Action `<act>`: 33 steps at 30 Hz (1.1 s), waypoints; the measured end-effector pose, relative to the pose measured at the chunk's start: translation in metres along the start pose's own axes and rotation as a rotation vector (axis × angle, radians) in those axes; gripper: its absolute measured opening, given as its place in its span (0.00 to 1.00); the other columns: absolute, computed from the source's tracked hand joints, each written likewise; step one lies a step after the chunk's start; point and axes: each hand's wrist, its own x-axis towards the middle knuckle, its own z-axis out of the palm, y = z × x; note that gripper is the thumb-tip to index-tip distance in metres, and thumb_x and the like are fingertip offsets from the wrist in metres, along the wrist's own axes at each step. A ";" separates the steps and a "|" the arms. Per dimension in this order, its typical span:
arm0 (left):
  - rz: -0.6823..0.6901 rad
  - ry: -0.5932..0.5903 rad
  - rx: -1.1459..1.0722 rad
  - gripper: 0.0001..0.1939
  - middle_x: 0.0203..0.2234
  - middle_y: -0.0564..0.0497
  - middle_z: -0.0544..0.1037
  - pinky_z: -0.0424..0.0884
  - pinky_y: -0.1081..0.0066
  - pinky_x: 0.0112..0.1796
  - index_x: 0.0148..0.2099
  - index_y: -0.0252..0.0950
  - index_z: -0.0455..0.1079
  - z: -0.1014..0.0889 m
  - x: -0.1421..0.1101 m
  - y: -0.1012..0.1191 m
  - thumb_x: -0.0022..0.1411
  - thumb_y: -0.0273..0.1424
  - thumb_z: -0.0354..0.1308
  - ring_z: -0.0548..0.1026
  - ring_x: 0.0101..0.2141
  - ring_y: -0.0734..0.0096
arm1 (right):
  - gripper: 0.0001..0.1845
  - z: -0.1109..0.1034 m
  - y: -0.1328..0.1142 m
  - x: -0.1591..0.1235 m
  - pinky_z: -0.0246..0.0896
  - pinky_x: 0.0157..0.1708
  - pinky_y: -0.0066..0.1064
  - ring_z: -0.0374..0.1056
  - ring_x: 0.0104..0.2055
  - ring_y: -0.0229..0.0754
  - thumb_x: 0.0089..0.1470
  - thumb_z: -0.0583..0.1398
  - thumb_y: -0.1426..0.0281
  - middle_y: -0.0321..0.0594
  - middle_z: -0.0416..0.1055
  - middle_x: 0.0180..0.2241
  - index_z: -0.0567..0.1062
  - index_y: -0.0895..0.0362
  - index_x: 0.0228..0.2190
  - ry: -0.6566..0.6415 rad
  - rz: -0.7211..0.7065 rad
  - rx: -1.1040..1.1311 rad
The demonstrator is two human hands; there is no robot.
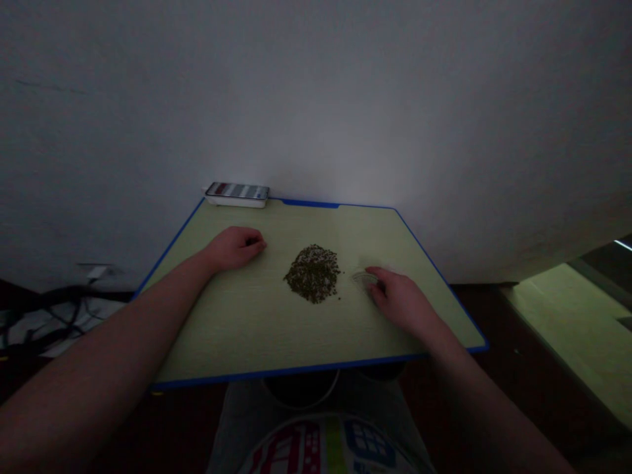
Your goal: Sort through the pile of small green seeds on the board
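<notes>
A loose pile of small dark brownish-green grains or seeds point(314, 274) lies mid-table, with a few strays at its right side. To the left of the pile, my left hand point(236, 247) rests on the tabletop point(257, 329) with its fingers curled in, and nothing shows in it. On the other side, my right hand point(397, 296) pinches a clear, see-through curved piece point(364, 277) between thumb and fingers. That piece is faint in the dim light and stands just right of the pile, apart from it. Its exact kind cannot be made out.
A phone point(237, 190) lies on a white box-like base at the table's back left corner, near the wall point(316, 99). Blue edging point(311, 204) runs around the table. Cables point(69, 313) and a plug point(97, 272) are at the left. A round dark container point(301, 390) sits under the front edge.
</notes>
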 end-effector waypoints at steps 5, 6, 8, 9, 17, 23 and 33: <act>0.009 0.005 0.002 0.19 0.21 0.51 0.71 0.58 0.71 0.27 0.32 0.34 0.71 0.000 0.000 0.000 0.58 0.43 0.47 0.67 0.24 0.71 | 0.22 0.000 -0.002 0.018 0.63 0.40 0.39 0.73 0.41 0.52 0.59 0.52 0.67 0.51 0.77 0.41 0.70 0.58 0.53 -0.043 0.017 -0.102; 0.012 0.005 0.001 0.19 0.21 0.52 0.71 0.58 0.71 0.27 0.32 0.34 0.71 0.000 0.000 0.000 0.58 0.43 0.47 0.67 0.24 0.71 | 0.22 0.000 -0.002 0.020 0.63 0.39 0.38 0.73 0.41 0.51 0.59 0.52 0.67 0.51 0.77 0.41 0.70 0.58 0.54 -0.048 0.019 -0.110; 0.011 0.001 -0.003 0.19 0.21 0.52 0.71 0.58 0.71 0.27 0.31 0.34 0.71 0.000 0.001 0.000 0.58 0.43 0.47 0.67 0.24 0.71 | 0.22 0.001 -0.002 0.024 0.63 0.39 0.37 0.73 0.41 0.51 0.59 0.52 0.66 0.49 0.77 0.41 0.69 0.56 0.54 -0.050 0.007 -0.112; 0.009 -0.001 -0.007 0.19 0.21 0.52 0.71 0.58 0.71 0.27 0.31 0.34 0.71 0.001 0.001 0.000 0.58 0.43 0.47 0.66 0.24 0.71 | 0.22 0.001 -0.002 0.026 0.63 0.40 0.37 0.73 0.41 0.50 0.59 0.52 0.66 0.49 0.77 0.41 0.69 0.56 0.54 -0.049 -0.004 -0.105; 0.007 0.008 -0.014 0.18 0.20 0.53 0.70 0.57 0.72 0.26 0.31 0.34 0.70 0.001 0.000 -0.001 0.58 0.43 0.47 0.66 0.23 0.72 | 0.22 -0.002 -0.002 0.028 0.63 0.46 0.38 0.70 0.47 0.49 0.58 0.52 0.70 0.47 0.74 0.48 0.69 0.56 0.54 -0.112 -0.154 -0.005; 0.013 0.013 -0.009 0.18 0.20 0.53 0.70 0.58 0.71 0.26 0.30 0.34 0.70 0.001 0.000 -0.001 0.58 0.43 0.48 0.66 0.23 0.72 | 0.21 -0.004 0.002 0.019 0.63 0.46 0.37 0.71 0.45 0.48 0.57 0.52 0.71 0.47 0.75 0.46 0.70 0.57 0.52 -0.137 -0.162 0.060; -0.005 0.002 -0.024 0.19 0.20 0.52 0.70 0.57 0.71 0.26 0.30 0.34 0.70 0.000 0.000 0.001 0.58 0.43 0.47 0.66 0.23 0.71 | 0.23 0.002 -0.003 0.037 0.63 0.46 0.38 0.71 0.46 0.49 0.57 0.52 0.71 0.47 0.74 0.47 0.69 0.57 0.54 -0.095 -0.165 0.062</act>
